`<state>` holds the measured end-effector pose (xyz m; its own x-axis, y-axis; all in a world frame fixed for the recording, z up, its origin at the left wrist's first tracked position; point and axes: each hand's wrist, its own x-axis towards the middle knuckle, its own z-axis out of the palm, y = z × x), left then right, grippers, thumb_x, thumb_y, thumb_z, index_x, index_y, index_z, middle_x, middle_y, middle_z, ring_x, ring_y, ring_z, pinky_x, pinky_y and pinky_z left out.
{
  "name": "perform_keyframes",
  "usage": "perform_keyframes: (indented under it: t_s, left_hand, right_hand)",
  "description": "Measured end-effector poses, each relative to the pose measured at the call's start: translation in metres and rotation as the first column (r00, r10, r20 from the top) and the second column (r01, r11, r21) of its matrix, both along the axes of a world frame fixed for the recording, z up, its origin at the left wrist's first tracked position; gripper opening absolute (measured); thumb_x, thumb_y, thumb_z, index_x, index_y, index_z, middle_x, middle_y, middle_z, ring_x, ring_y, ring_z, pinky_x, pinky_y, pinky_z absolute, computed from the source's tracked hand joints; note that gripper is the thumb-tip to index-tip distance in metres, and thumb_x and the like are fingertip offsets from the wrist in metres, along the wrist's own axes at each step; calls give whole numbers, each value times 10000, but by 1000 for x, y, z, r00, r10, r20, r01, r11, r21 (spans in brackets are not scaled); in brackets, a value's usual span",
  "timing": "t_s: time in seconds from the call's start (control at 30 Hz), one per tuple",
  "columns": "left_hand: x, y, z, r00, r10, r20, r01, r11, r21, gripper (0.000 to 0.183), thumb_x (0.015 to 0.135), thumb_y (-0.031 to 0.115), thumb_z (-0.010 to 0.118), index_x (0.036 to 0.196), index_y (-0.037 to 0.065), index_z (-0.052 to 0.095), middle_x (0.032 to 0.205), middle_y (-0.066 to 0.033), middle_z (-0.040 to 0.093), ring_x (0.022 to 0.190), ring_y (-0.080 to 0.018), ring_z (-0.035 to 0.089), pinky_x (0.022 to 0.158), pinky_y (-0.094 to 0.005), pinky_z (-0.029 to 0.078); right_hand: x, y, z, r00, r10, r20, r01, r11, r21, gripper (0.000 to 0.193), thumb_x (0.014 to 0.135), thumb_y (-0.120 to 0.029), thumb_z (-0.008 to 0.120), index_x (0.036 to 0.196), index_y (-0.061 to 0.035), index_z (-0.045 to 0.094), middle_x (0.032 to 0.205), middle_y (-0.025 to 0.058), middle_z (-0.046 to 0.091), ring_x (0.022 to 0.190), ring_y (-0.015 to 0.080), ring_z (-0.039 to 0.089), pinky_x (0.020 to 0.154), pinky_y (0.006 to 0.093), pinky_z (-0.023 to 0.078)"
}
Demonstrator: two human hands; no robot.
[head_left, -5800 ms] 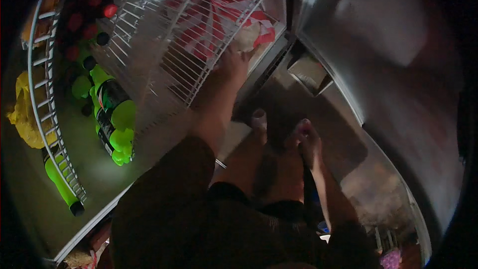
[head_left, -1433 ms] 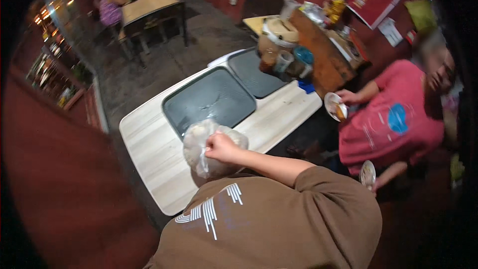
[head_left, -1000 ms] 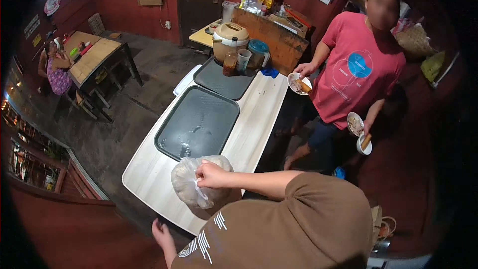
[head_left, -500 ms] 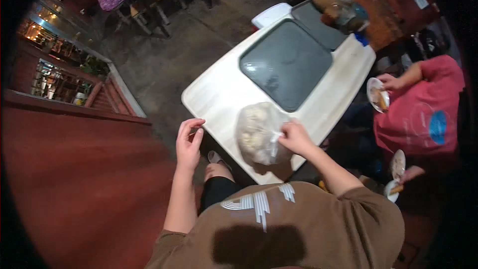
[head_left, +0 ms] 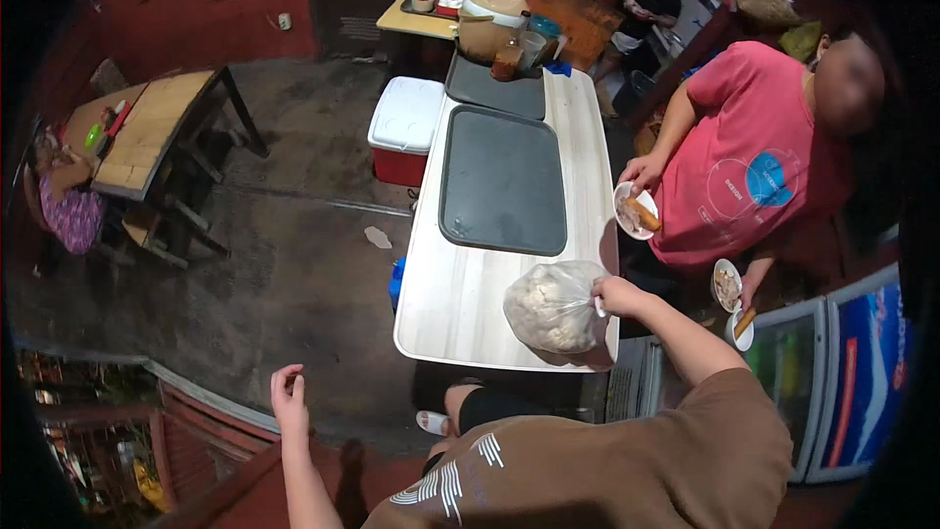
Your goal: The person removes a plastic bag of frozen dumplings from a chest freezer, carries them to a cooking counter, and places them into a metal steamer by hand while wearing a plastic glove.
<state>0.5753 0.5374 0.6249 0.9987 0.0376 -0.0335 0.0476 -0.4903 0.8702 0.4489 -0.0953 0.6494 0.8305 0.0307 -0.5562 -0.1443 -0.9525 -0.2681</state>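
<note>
My right hand [head_left: 615, 296] is clamped on the twisted neck of a clear bag [head_left: 550, 309] of pale, lumpy stuff, right at the table's [head_left: 455, 299] near right corner. Left hand's [head_left: 291, 399] just hanging out past the near left corner, fingers loosely apart. Grey tray [head_left: 502, 179] sits beyond the bag, red-and-white cooler [head_left: 405, 120] off the left edge.

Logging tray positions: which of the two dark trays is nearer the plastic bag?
The fully visible tray just beyond the plastic bag; the other tray lies farther off, nearer the beige container.
</note>
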Motion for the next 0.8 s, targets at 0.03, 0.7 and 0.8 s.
perform_keyframes:
  t_s: [0.03, 0.7, 0.8]
  left_hand:
    - [0, 34, -10, 997, -53, -61, 49, 997, -60, 134, 898, 52, 550, 1009, 24, 620, 956, -52, 609, 914, -183, 582, 864, -295, 447]
    - [31, 288, -146, 472, 694, -544, -675, 681, 284, 180, 787, 228, 618, 892, 107, 702, 923, -140, 694, 898, -313, 655, 803, -395, 512]
    - [59, 334, -165, 258, 697, -669, -841, 503, 199, 180, 817, 229, 596, 910, 116, 701, 975, -132, 690, 914, -300, 653, 821, -410, 505]
  right_hand:
    - [-23, 24, -12, 1000, 17, 25, -16, 1000, -24, 217, 726, -135, 584, 879, -41, 705, 901, 191, 643, 869, 351, 625, 778, 428, 494]
    - [435, 310, 188, 984, -177, 22, 168, 959, 228, 138, 799, -76, 579, 710, 27, 600, 672, 109, 578, 674, 189, 575, 640, 325, 454]
    - [531, 371, 130, 876, 358, 322, -432, 880, 198, 138, 789, -75, 551, 685, 15, 565, 634, 64, 531, 650, 145, 552, 601, 281, 426]
